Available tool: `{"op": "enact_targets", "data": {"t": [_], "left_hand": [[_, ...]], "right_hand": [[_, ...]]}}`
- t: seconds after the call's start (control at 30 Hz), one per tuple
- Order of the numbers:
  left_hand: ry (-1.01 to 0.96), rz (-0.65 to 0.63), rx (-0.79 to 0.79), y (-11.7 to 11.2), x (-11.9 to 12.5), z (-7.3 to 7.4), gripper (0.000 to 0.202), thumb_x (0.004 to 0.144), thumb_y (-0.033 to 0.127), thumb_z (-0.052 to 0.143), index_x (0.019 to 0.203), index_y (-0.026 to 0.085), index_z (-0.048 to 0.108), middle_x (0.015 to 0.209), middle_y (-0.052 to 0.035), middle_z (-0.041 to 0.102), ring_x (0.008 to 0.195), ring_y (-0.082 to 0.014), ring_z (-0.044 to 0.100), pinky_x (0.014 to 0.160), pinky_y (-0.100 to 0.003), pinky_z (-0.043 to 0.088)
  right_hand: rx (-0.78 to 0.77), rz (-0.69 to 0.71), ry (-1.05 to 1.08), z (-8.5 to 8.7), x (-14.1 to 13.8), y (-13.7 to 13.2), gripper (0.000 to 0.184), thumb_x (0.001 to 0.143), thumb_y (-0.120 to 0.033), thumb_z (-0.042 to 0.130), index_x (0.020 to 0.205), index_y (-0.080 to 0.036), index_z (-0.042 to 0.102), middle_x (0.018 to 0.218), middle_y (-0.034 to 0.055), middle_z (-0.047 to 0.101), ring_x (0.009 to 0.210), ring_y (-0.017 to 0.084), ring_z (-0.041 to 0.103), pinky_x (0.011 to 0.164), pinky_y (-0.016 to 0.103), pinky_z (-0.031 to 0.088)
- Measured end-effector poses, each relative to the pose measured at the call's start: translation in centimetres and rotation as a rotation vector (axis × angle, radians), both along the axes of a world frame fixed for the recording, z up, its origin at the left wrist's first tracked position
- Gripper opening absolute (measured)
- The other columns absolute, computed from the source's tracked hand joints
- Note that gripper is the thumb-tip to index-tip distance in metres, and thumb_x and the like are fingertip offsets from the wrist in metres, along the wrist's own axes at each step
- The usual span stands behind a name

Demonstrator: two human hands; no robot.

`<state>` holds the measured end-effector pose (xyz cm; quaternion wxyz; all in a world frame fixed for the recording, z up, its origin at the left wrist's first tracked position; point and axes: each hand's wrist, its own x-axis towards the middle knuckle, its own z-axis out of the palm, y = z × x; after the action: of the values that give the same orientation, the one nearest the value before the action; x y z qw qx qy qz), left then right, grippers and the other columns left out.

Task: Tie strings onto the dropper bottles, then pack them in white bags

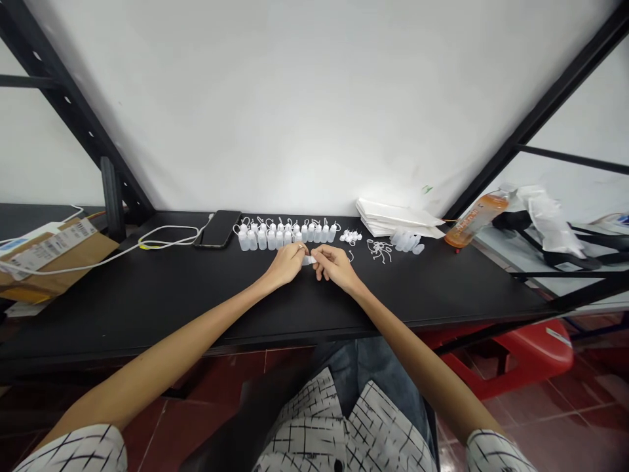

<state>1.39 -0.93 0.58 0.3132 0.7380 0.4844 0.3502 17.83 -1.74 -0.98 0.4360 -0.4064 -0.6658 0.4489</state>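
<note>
My left hand point(287, 262) and my right hand point(334, 263) meet at the middle of the black table point(147, 295), fingers pinched together on a small white bottle point(309, 260) held between them. Just behind the hands stand two rows of several small white squeeze bottles point(287, 235) with capped tips. To their right lie a few loose white caps point(350, 236), a tangle of white cap loops point(379, 249) and several more bottles lying on their sides point(407, 240).
A stack of white sheets point(393, 218) lies at the back right, an orange drink bottle point(474, 219) beyond it. A black phone point(217, 228) with a white cable point(162, 237) lies back left, a cardboard box point(46, 257) far left. A red stool point(531, 351) stands right.
</note>
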Motion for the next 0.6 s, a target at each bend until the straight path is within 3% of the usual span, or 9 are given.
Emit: {"op": "enact_targets", "data": {"t": [0.1, 0.3, 0.5, 0.6], "left_hand": [[-0.009, 0.019, -0.032, -0.05, -0.07, 0.00, 0.027, 0.089, 0.025, 0.033, 0.074, 0.018, 0.054, 0.053, 0.0017, 0.048, 0.053, -0.0162, 0.051, 0.057, -0.027, 0.040], [0.153, 0.032, 0.172, -0.47, -0.25, -0.18, 0.029, 0.091, 0.024, 0.030, 0.079, 0.017, 0.055, 0.068, -0.0027, 0.056, 0.066, -0.0198, 0.055, 0.068, -0.032, 0.041], [0.112, 0.021, 0.092, -0.10, -0.59, 0.03, 0.029, 0.091, 0.025, 0.029, 0.072, 0.019, 0.050, 0.065, -0.0017, 0.053, 0.065, -0.0191, 0.054, 0.064, -0.029, 0.041], [0.192, 0.026, 0.164, -0.54, -0.61, -0.14, 0.028, 0.093, 0.024, 0.027, 0.083, 0.018, 0.052, 0.066, -0.0012, 0.053, 0.061, -0.0182, 0.053, 0.063, -0.029, 0.039]], "right_hand": [[-0.031, 0.068, 0.009, 0.30, 0.10, -0.14, 0.040, 0.078, -0.055, 0.066, 0.072, -0.016, 0.061, 0.061, 0.0003, 0.061, 0.047, 0.011, 0.058, 0.038, 0.019, 0.034], [-0.072, 0.149, -0.058, 0.33, 0.19, -0.04, 0.053, 0.086, -0.058, 0.054, 0.053, -0.017, 0.052, 0.042, -0.0031, 0.046, 0.042, 0.008, 0.048, 0.043, 0.020, 0.033], [-0.035, 0.110, -0.020, 0.42, 0.11, -0.18, 0.039, 0.080, -0.055, 0.065, 0.078, -0.016, 0.062, 0.067, 0.0008, 0.062, 0.055, 0.012, 0.060, 0.040, 0.019, 0.034], [-0.005, 0.114, -0.059, 0.20, 0.29, -0.06, 0.040, 0.082, -0.055, 0.062, 0.073, -0.016, 0.059, 0.063, -0.0001, 0.061, 0.048, 0.009, 0.052, 0.042, 0.020, 0.035]]}}
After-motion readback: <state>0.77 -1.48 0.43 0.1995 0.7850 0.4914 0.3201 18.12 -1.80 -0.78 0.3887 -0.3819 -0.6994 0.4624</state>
